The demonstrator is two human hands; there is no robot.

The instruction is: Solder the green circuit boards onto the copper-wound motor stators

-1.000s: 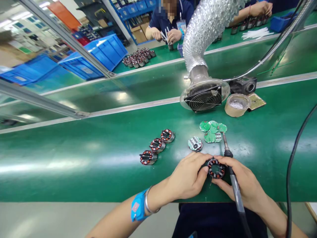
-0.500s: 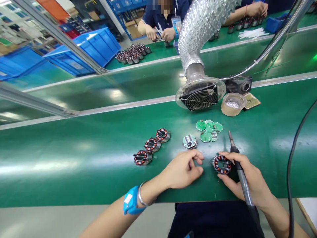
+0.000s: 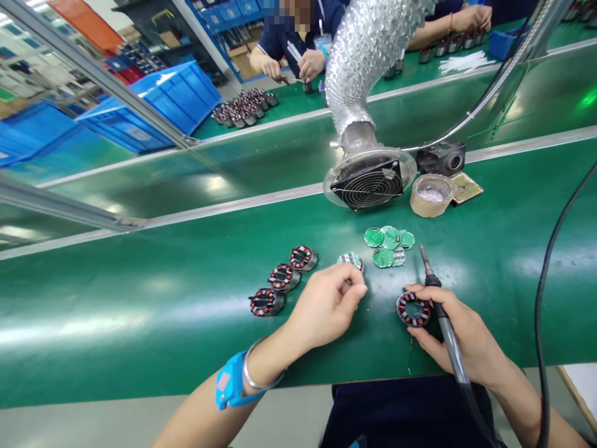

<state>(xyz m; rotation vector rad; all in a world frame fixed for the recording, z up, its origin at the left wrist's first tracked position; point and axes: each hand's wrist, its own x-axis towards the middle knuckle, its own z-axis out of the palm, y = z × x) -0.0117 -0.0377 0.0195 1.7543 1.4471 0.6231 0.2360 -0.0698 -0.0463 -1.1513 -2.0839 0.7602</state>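
Observation:
My right hand (image 3: 459, 339) grips a soldering iron (image 3: 441, 311) with its tip pointing away from me, and its fingertips steady a round stator (image 3: 413, 309) with red copper windings on the green belt (image 3: 140, 298). My left hand (image 3: 326, 305), a blue wrist strap behind it, reaches forward and its fingers pinch the edge of a round circuit board (image 3: 351, 259). Just beyond lies a small pile of green round boards (image 3: 387, 239). Three more wound stators (image 3: 283, 277) stand in a diagonal row to the left.
A fume extractor fan (image 3: 367, 183) on a silver flexible duct stands behind the boards, with a tin of solder wool (image 3: 429, 195) beside it. A black cable (image 3: 545, 267) hangs at the right. Across the belt, another person's hands (image 3: 289, 62) work near several stators and blue crates (image 3: 153, 106).
My left hand let go of the stator and moved forward-left onto the lone round circuit board. My right hand kept the iron and the stator, shifting slightly.

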